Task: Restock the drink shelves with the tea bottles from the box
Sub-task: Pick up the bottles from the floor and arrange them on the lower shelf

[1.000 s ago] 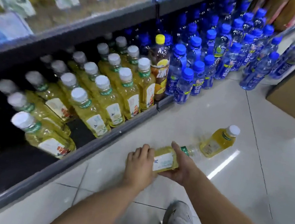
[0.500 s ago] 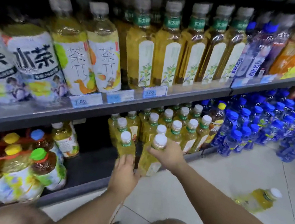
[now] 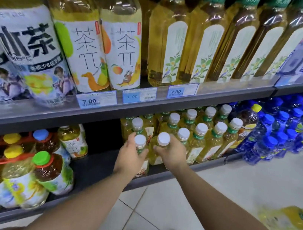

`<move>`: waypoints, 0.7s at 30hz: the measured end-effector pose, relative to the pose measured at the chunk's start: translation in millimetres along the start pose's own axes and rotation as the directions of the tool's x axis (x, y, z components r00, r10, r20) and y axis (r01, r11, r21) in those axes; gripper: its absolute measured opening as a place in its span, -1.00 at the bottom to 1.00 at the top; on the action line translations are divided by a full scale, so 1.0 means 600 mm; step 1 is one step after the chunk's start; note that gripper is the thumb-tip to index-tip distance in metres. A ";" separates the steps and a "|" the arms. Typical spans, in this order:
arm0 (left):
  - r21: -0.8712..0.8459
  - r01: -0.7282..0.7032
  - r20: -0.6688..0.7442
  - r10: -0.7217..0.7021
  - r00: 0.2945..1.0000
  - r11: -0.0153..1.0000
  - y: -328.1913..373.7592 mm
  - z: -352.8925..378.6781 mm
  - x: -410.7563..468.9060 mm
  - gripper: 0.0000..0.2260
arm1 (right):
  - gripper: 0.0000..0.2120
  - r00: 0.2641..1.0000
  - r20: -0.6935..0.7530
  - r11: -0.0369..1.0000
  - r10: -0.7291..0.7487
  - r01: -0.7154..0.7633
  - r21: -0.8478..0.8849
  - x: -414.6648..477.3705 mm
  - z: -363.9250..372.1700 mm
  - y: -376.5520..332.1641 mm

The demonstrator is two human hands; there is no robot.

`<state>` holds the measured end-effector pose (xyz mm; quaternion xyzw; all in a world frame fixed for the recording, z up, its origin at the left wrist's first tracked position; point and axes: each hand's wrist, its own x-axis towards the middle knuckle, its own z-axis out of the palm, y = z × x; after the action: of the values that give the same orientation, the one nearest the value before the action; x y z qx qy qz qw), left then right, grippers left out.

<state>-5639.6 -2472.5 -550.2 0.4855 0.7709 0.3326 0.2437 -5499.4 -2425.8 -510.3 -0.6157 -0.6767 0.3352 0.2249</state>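
Setting two upright tea bottles at the front of the dark bottom shelf (image 3: 96, 165) looks like the step in hand: the left hand (image 3: 131, 157) curls round one white-capped yellow-green plastic bottle (image 3: 140, 140), the right hand (image 3: 170, 153) round its twin (image 3: 163, 138) beside it. Next, I judge, both must let go without toppling the rows (image 3: 200, 133), then fetch the matching bottle (image 3: 286, 219) lying on the pale tiled floor (image 3: 215, 182)
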 end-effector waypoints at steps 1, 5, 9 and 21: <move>-0.021 0.018 -0.006 -0.018 1.000 1.000 -0.005 0.003 -0.001 -0.44 | -0.63 1.000 0.020 1.000 0.014 -0.015 0.017 0.010 0.008 0.002; -0.019 0.049 -0.021 -0.050 0.999 0.999 -0.021 0.012 -0.009 -0.43 | -0.61 0.997 0.037 0.996 0.066 -0.068 0.062 0.048 0.033 0.002; -0.002 0.067 0.024 -0.067 0.997 0.998 -0.036 0.021 -0.014 -0.42 | -0.65 0.999 0.011 0.998 0.052 -0.052 0.028 0.058 0.043 0.005; 0.023 0.266 0.007 -0.266 0.964 0.964 -0.076 0.067 -0.040 -0.51 | -0.75 0.943 0.127 0.947 0.308 -0.317 0.051 -0.003 0.128 0.123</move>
<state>-5628.4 -2497.6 -609.7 0.3820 0.8314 0.2860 0.2848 -5503.9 -2439.7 -616.2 -0.6861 -0.5702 0.4260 0.1503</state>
